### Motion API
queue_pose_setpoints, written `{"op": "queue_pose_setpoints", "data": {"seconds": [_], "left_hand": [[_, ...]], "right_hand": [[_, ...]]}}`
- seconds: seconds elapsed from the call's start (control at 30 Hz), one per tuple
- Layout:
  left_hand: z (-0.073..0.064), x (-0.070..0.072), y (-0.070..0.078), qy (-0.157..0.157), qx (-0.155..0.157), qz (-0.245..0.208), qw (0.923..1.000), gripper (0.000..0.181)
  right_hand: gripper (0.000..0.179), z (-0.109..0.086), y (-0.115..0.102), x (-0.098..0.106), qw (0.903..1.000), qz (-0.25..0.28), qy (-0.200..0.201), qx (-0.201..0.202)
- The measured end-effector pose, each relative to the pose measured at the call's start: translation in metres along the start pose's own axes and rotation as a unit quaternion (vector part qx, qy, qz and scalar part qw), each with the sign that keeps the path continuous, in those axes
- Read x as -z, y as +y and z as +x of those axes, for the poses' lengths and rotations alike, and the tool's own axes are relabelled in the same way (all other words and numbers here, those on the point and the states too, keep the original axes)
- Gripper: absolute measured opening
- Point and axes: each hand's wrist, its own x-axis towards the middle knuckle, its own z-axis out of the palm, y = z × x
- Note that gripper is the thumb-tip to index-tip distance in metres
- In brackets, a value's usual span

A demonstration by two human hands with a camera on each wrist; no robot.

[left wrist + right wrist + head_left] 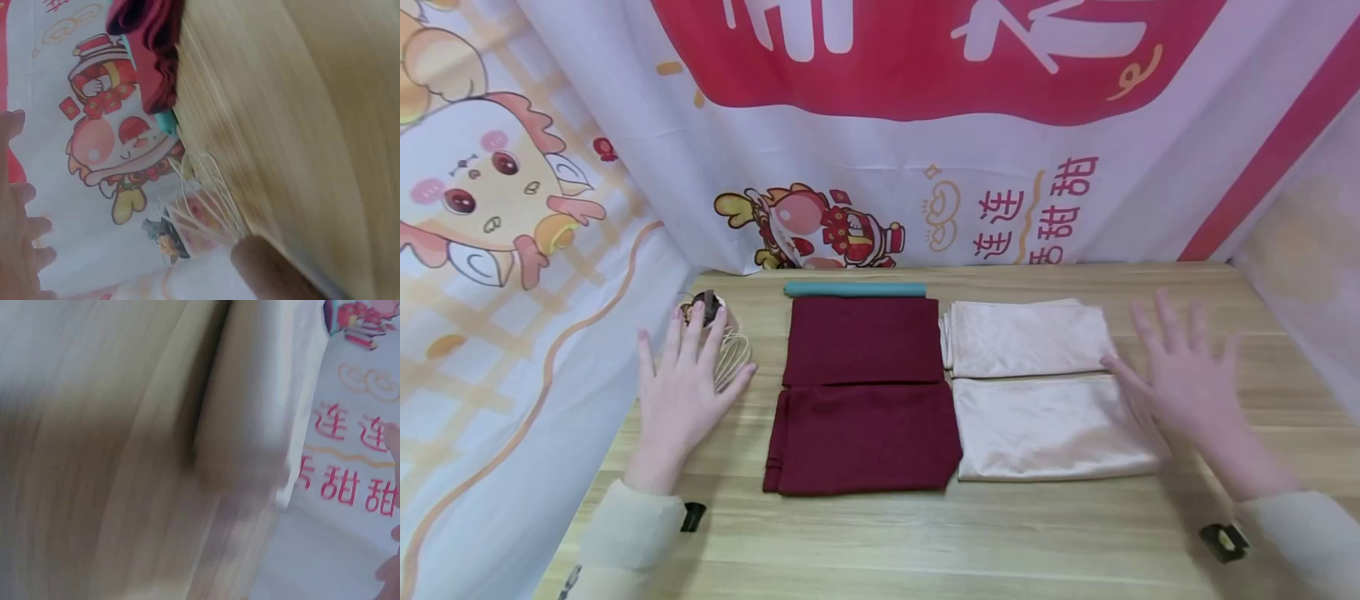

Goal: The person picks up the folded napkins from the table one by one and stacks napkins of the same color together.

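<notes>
My left hand [681,400], fingers straight and spread, hovers at the table's left side over a wire whisk [732,357]; a wooden handle [272,272] shows in the left wrist view. On the right, my blurred right hand [1191,379] is spread with nothing held, beside two folded cream cloths. The back cream cloth [1030,337] and the front cream cloth [1052,429] lie flat, one behind the other. Left of them are two folded dark red cloths, a back one [861,340] and a front one [868,437].
A teal rod-like thing [857,289] lies behind the dark red cloths. Past my left fingertips stands a small container [200,225] with dark and orange bits beside it, partly hidden in the head view. Printed curtains [925,150] enclose the wooden table [880,542] at the back and sides.
</notes>
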Motion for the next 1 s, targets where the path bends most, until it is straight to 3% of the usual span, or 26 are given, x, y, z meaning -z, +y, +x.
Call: {"op": "queue_pose_setpoints", "data": {"seconds": [0.17,0.3,0.4,0.6,0.7,0.9,1.0], "left_hand": [[-0.009,-0.002,0.013,-0.021,0.019,-0.107,0.9939,0.081],[-0.015,-0.004,0.023,-0.051,0.031,-0.219,0.9739,0.077],[-0.018,-0.003,0.03,-0.087,0.043,-0.307,0.9469,0.073],[-0.024,-0.009,0.038,-0.145,0.066,-0.452,0.8777,0.064],[-0.028,-0.015,0.039,-0.163,0.076,-0.482,0.8574,0.062],[-0.033,-0.021,0.041,-0.185,0.089,-0.506,0.8379,0.059],[-0.035,-0.023,0.042,-0.194,0.092,-0.501,0.8382,0.058]], "right_hand": [[0.08,-0.003,-0.022,-0.007,0.9914,0.128,0.021,0.012],[0.073,-0.006,-0.046,-0.009,0.9686,0.248,-0.001,0.017],[0.066,-0.01,-0.067,-0.011,0.9485,0.315,-0.024,0.021],[0.06,-0.014,-0.104,-0.021,0.9199,0.383,-0.078,0.028],[0.058,-0.015,-0.119,-0.025,0.9061,0.409,-0.101,0.035],[0.056,-0.017,-0.147,-0.032,0.8825,0.447,-0.135,0.053],[0.055,-0.016,-0.158,-0.034,0.8717,0.462,-0.147,0.067]]}}
